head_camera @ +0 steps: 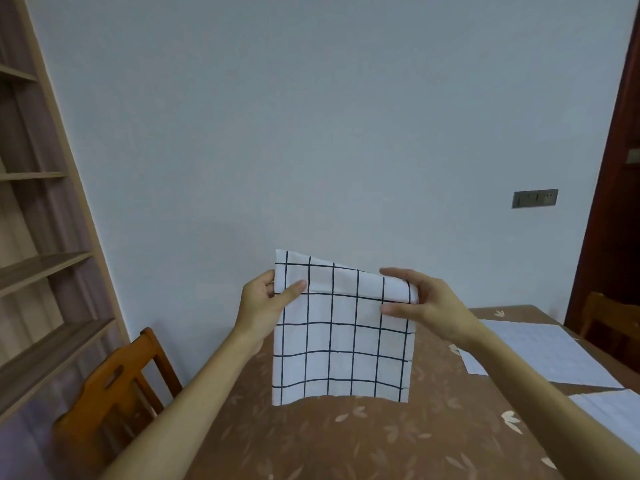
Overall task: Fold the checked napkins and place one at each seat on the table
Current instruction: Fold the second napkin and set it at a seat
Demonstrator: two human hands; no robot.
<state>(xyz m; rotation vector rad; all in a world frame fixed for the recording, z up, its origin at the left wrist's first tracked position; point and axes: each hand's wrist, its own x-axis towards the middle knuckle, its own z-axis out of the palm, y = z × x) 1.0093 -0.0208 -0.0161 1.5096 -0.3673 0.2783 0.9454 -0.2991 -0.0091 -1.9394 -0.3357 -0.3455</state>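
A white napkin with a dark checked grid (341, 344) hangs in the air over the table (363, 441), its lower edge close to the brown leaf-patterned cloth. My left hand (265, 303) pinches its upper left corner. My right hand (420, 299) pinches the upper right corner, thumb in front and fingers over the top. The top edge is folded over toward the back. More white checked napkins (540, 355) lie flat on the table at the right, and another (613, 414) reaches the right frame edge.
A wooden chair (114, 386) stands at the table's left side and a second chair (609, 323) at the far right. Wooden shelves (38, 265) line the left wall. A dark door frame (613, 168) rises on the right, with a wall socket (534, 198) beside it.
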